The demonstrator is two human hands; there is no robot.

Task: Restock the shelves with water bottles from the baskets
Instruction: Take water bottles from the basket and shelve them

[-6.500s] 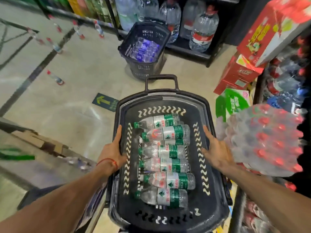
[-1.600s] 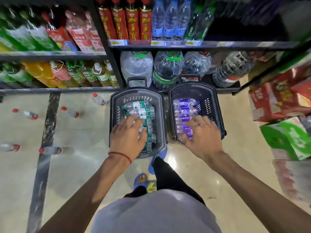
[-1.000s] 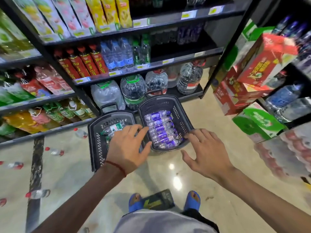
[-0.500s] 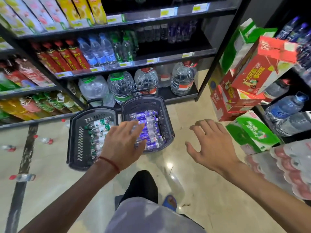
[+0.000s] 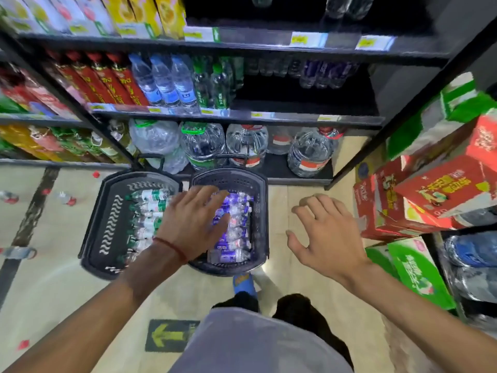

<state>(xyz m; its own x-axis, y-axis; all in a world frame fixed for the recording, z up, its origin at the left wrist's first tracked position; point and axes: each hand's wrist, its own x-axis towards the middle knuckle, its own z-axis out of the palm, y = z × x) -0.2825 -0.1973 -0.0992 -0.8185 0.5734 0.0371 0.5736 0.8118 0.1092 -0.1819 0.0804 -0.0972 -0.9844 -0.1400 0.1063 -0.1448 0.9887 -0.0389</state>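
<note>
Left hand (image 5: 192,222) hides part of the purple-labelled bottles (image 5: 234,230) in the basket (image 5: 259,184).

Left basket (image 5: 110,227) and right basket (image 5: 228,180) sit on the floor (image 5: 53,292) before the shelf rack (image 5: 295,121), bottles (image 5: 150,196) in both. Jugs (image 5: 203,144) on the rack's bottom shelf (right behind them), cartons (image 5: 441,189) off to its right.

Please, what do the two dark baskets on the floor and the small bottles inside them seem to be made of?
Left basket: probably moulded plastic, dark and matt, with white zigzag marks on its wall. Right basket: probably plastic too, its walls pierced by rows of small holes. Green-label bottles and purple-label bottles: clear, glossy, thin plastic by the look, with printed wrap labels.
</note>
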